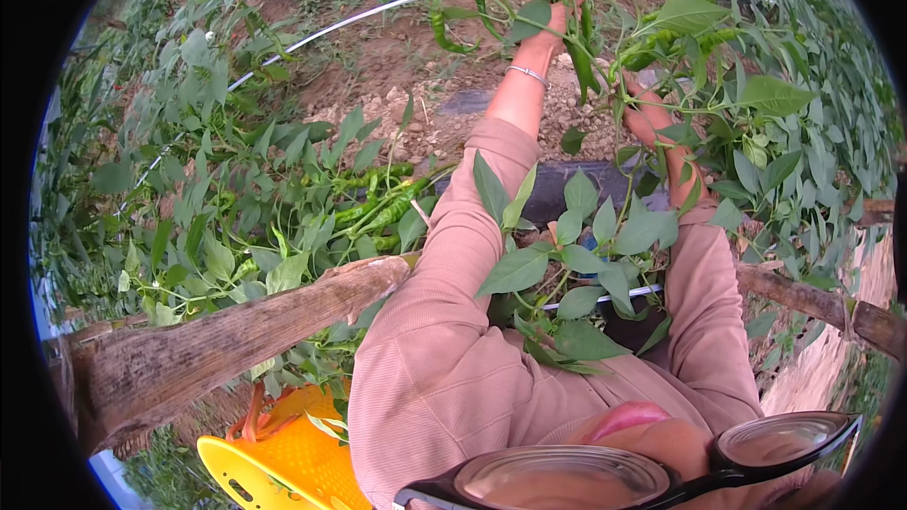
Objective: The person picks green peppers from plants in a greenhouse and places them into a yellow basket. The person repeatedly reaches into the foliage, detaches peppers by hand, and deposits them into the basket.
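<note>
My left hand (563,10) reaches far forward among the upper stems of a pepper plant, its fingers partly covered by leaves. Long green peppers (582,64) hang just beside that wrist, which wears a metal bangle (529,75). Lower on the right, my right hand (646,113) is among stems and leaves, below a cluster of green peppers (641,51); its fingertips are hidden. A curled green pepper (448,34) hangs left of my left hand. More green peppers (393,209) lie among the foliage left of my left forearm.
A weathered wooden pole (234,340) crosses at the left, another (801,294) at the right. At the lower left is a yellow plastic basket (297,446). A white hose or cord (368,13) arcs over the soil. Leafy stems (581,262) stand between my forearms.
</note>
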`<state>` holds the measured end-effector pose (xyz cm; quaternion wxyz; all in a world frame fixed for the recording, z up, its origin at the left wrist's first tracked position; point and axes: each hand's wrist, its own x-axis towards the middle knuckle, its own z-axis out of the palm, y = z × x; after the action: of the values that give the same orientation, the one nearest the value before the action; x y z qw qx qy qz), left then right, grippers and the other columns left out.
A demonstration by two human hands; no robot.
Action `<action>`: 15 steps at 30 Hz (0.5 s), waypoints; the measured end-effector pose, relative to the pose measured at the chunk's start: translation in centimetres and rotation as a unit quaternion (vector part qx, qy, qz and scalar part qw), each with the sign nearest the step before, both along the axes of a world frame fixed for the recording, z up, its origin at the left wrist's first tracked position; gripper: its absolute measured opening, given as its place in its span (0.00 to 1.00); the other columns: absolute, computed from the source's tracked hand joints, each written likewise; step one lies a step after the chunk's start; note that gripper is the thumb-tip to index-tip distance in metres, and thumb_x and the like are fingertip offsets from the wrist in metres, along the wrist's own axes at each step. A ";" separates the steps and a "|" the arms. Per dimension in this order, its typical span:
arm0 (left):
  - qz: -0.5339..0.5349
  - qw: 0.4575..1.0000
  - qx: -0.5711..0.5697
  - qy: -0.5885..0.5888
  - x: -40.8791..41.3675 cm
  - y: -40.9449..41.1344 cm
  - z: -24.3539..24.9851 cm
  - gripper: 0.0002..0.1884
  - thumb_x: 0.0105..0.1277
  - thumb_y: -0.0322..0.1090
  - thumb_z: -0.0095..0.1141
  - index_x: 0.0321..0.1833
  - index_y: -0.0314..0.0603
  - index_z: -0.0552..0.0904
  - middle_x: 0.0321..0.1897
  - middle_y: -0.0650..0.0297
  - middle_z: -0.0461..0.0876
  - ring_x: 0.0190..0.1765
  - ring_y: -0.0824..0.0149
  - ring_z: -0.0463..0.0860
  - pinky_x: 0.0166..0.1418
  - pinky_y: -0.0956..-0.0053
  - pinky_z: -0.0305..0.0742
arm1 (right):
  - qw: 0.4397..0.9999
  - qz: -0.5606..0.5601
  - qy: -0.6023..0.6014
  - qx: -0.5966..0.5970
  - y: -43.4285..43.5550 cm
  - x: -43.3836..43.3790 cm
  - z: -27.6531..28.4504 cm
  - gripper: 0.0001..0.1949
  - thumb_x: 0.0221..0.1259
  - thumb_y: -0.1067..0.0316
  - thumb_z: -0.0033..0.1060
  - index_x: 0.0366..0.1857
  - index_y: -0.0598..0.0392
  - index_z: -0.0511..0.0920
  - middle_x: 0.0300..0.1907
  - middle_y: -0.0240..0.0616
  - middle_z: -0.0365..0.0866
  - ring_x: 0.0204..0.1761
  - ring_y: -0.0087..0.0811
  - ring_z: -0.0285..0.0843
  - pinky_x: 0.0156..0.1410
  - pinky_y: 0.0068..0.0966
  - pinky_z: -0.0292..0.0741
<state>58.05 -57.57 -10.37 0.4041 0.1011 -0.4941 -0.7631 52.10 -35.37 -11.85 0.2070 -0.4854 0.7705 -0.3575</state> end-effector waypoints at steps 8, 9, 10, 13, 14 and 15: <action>0.269 0.848 -0.368 -0.271 -1.1 -0.8 1.3 0.14 0.60 0.41 0.68 0.36 0.36 0.86 0.31 0.56 0.87 0.31 0.63 0.84 0.38 0.65 0.78 | 0.998 -0.029 -0.024 -0.057 1.9 -2.3 -4.4 0.14 0.68 0.62 0.56 0.54 0.51 0.79 0.35 0.39 0.79 0.36 0.28 0.73 0.44 0.31 0.73; 0.220 0.824 -0.401 -0.335 -0.3 -1.2 -0.9 0.14 0.60 0.42 0.68 0.37 0.36 0.86 0.32 0.55 0.87 0.31 0.63 0.84 0.38 0.65 0.78 | 0.999 -0.031 0.027 -0.029 1.5 -0.2 -1.4 0.15 0.67 0.63 0.57 0.54 0.53 0.79 0.37 0.42 0.81 0.38 0.30 0.75 0.46 0.33 0.74; 0.149 0.813 -0.425 -0.369 -0.2 -0.6 -2.6 0.14 0.60 0.42 0.69 0.37 0.36 0.86 0.32 0.55 0.87 0.31 0.62 0.85 0.39 0.64 0.78 | 0.999 -0.034 0.014 0.011 1.4 0.6 0.8 0.16 0.66 0.64 0.58 0.55 0.53 0.78 0.39 0.45 0.82 0.41 0.32 0.77 0.50 0.35 0.74; -0.081 0.892 -0.269 -0.355 2.8 -1.1 -10.5 0.15 0.58 0.46 0.68 0.31 0.41 0.87 0.27 0.55 0.86 0.34 0.56 0.86 0.45 0.60 0.79 | 0.993 -0.005 0.015 0.119 -1.2 2.4 4.1 0.18 0.65 0.64 0.58 0.57 0.53 0.78 0.43 0.48 0.84 0.45 0.34 0.79 0.53 0.36 0.74; -0.091 0.853 -0.310 -0.410 2.5 0.6 -10.0 0.14 0.59 0.46 0.67 0.31 0.40 0.87 0.26 0.56 0.86 0.34 0.57 0.86 0.45 0.60 0.78 | 0.996 -0.056 0.046 0.058 -0.2 0.8 0.8 0.17 0.67 0.63 0.57 0.58 0.53 0.77 0.44 0.47 0.84 0.44 0.33 0.78 0.53 0.36 0.74; -0.098 0.808 -0.348 -0.466 3.0 2.4 -9.5 0.14 0.60 0.45 0.67 0.31 0.40 0.87 0.26 0.56 0.86 0.34 0.57 0.86 0.45 0.61 0.78 | 0.996 -0.059 0.067 0.031 0.5 -0.1 0.3 0.17 0.68 0.63 0.56 0.57 0.53 0.78 0.43 0.45 0.84 0.43 0.32 0.77 0.52 0.35 0.74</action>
<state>61.07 -55.21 -19.91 0.0564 0.2475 -0.8629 -0.4370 51.96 -34.84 -11.51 0.1485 -0.4555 0.8205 -0.3118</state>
